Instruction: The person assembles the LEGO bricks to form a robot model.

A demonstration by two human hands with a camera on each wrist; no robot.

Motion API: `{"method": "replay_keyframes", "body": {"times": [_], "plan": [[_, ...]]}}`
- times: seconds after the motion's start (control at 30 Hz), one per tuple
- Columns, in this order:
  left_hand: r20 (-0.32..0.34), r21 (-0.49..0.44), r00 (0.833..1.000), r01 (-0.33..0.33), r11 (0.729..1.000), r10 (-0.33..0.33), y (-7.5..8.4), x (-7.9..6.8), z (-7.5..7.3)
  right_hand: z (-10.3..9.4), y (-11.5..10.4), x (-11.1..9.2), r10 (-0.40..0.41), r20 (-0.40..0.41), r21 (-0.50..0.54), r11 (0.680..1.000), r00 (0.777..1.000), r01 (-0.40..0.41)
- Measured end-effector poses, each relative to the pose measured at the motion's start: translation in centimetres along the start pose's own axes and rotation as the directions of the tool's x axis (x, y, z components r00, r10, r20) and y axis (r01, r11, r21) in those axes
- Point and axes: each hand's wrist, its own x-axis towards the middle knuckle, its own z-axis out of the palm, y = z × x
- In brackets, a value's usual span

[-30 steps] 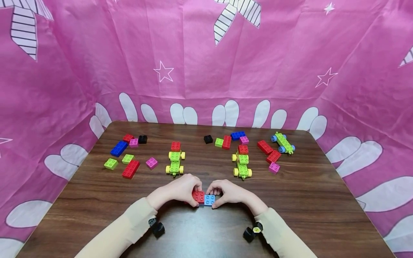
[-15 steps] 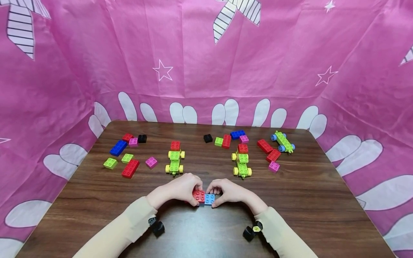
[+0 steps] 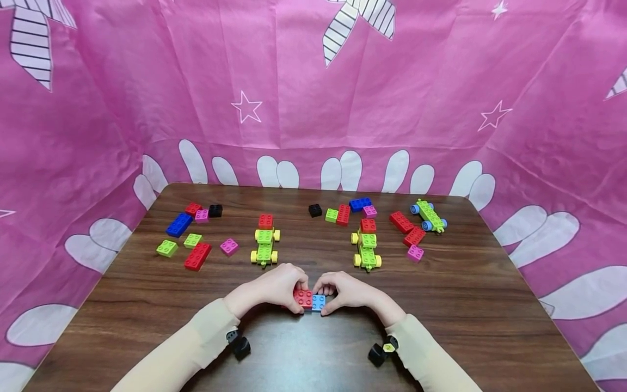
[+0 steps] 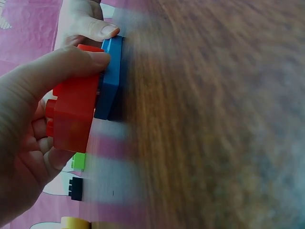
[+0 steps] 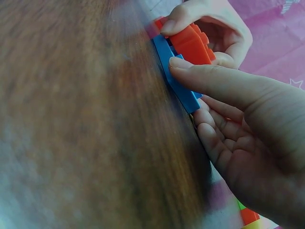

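Observation:
Near the front middle of the table, my left hand (image 3: 281,286) grips a red toy building brick (image 3: 305,298) between thumb and fingers. Its studs face up. My right hand (image 3: 350,291) pinches a thin blue brick (image 3: 319,302) by its right end, low at the tabletop. The red brick (image 4: 74,119) lies over part of the blue brick (image 4: 110,86) and juts out past it to the left. Two blue studs in a column pair show to the right of the red one. In the right wrist view, my right thumb presses the side of the blue brick (image 5: 178,86).
Two green wheeled cars with yellow wheels, the left car (image 3: 265,247) and the right car (image 3: 367,250), stand beyond my hands. A green car base with blue wheels (image 3: 429,216) is at back right. Loose bricks lie on both sides, including a long red brick (image 3: 198,256) and a pink brick (image 3: 415,253).
The red brick has shifted slightly to the right over the blue brick, with my left hand. My right hand stays nearly still.

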Motion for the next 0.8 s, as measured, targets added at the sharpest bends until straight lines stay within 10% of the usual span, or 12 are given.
{"method": "replay_keyframes", "body": {"times": [0.8], "plan": [[-0.008,0.001,1.000,0.003,1.000,-0.003,-0.18,-0.46,-0.09,0.05,0.12,0.14,0.002,-0.002,0.002,1.000,1.000,-0.002]]}}
